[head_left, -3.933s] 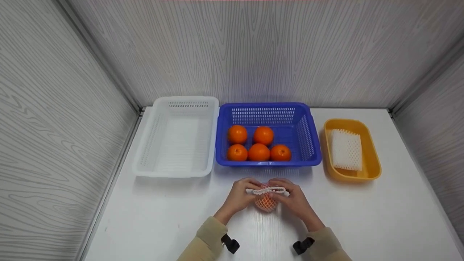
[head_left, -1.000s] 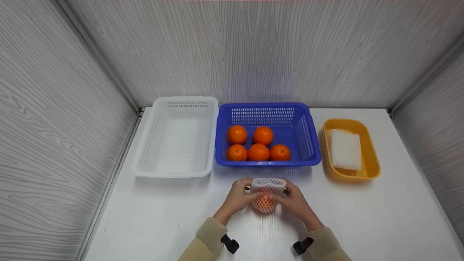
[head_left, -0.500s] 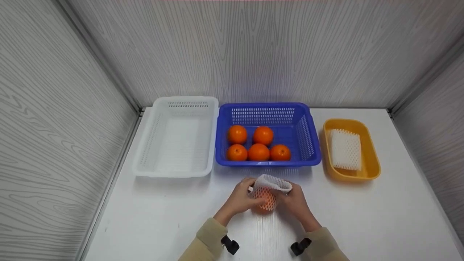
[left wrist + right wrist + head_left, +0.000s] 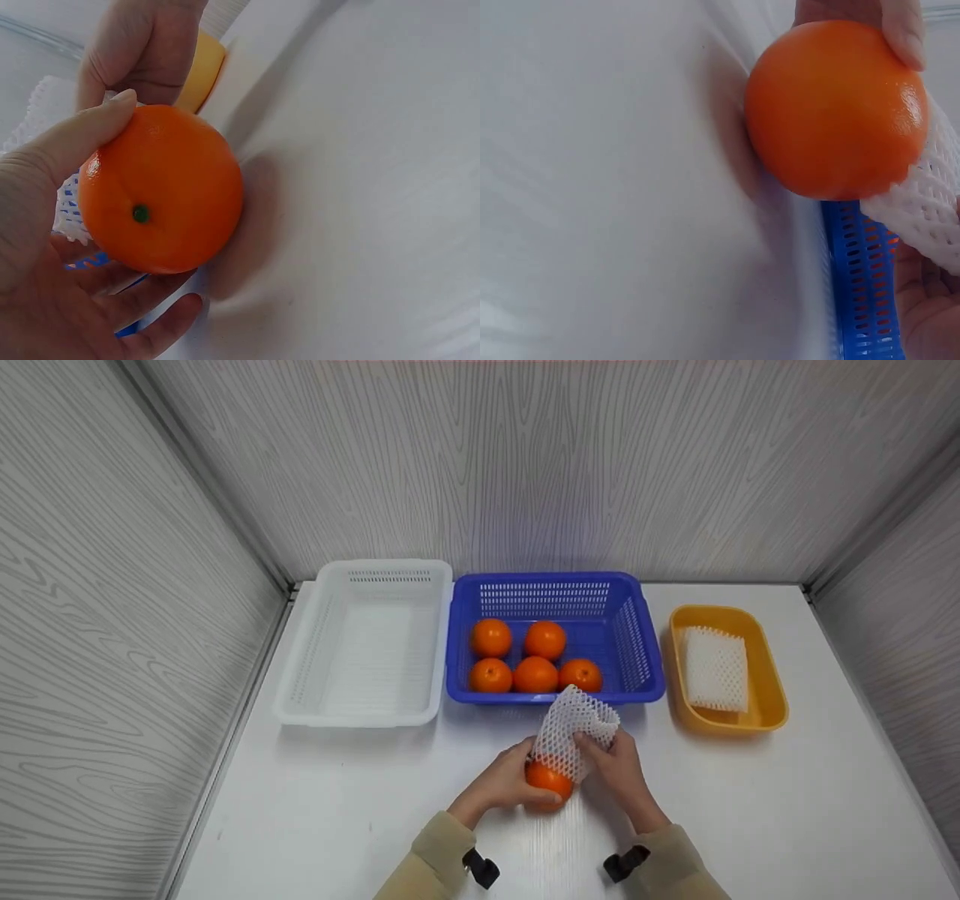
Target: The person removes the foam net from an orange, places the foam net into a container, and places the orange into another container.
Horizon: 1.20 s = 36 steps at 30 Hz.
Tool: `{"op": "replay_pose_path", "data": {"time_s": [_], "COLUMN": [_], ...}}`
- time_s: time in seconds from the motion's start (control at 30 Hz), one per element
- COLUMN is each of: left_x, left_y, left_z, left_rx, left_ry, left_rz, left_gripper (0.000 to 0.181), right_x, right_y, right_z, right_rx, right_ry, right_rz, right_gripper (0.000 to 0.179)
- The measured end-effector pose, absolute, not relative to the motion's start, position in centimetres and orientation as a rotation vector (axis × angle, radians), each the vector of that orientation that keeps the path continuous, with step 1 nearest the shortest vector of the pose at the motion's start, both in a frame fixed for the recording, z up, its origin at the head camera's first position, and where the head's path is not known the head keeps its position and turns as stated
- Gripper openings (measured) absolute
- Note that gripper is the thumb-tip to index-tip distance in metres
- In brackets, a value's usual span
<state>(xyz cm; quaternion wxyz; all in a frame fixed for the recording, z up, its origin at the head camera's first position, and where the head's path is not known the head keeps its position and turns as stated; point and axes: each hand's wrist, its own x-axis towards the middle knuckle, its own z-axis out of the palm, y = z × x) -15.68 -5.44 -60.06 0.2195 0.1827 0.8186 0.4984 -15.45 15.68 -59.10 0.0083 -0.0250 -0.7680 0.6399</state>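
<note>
An orange (image 4: 546, 788) is held by my left hand (image 4: 504, 780), thumb on its near side and fingers around its far side. In the left wrist view the orange (image 4: 165, 191) shows bare skin and a green stem spot. A white foam net sleeve (image 4: 574, 727) is pinched by my right hand (image 4: 619, 769), thumb on its near face. The sleeve's lower edge still overlaps the orange's far side; its other end stands up toward the blue basket. From the right wrist, the sleeve (image 4: 922, 202) appears at the orange's edge, with most of the fruit uncovered.
Behind the hands stands a blue basket (image 4: 555, 699) with several oranges (image 4: 535, 675). To its left is a white basket (image 4: 360, 718). At the right, a yellow tray (image 4: 765, 690) holds a stack of folded foam net sleeves (image 4: 716, 671). Wood-patterned walls enclose the white table (image 4: 337, 810).
The foam net sleeve, which surrounded the orange, has been drawn up and away by my right hand, baring most of the fruit. My left hand has shifted onto the bare orange.
</note>
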Motion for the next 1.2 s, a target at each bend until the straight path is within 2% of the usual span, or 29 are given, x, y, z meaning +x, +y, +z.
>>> {"op": "replay_pose_path", "data": {"time_s": [0.17, 0.3, 0.53, 0.8, 1.0, 1.2], "left_x": [-15.5, -15.4, -15.3, -15.3, -15.2, -15.2], "left_y": [-5.5, -5.6, -5.5, -5.4, -5.4, -5.4], "left_z": [-59.9, -59.8, -59.9, -59.9, -59.8, -59.7], "left_rx": [0.465, 0.462, 0.442, 0.414, 0.392, 0.389], "left_ry": [2.293, 2.310, 2.322, 2.285, 2.283, 2.287], "left_rz": [1.301, 1.264, 1.241, 1.254, 1.242, 1.236], "left_gripper": [0.080, 0.074, 0.071, 0.071, 0.071, 0.072], "right_x": [-15.9, -16.6, -18.2, -20.2, -22.2, -23.8], "right_y": [17.0, 18.8, 23.0, 28.2, 32.1, 34.8], "right_z": [-57.8, -57.4, -55.0, -52.7, -51.8, -52.5], "right_rx": [-0.191, -0.176, -0.194, -0.268, -0.472, -0.601], "right_ry": [-2.358, -2.270, -2.247, -2.242, -2.256, -2.494], "right_rz": [2.024, 2.056, 1.969, 1.885, 1.931, 1.749], "right_gripper": [0.032, 0.032, 0.040, 0.041, 0.052, 0.068]}}
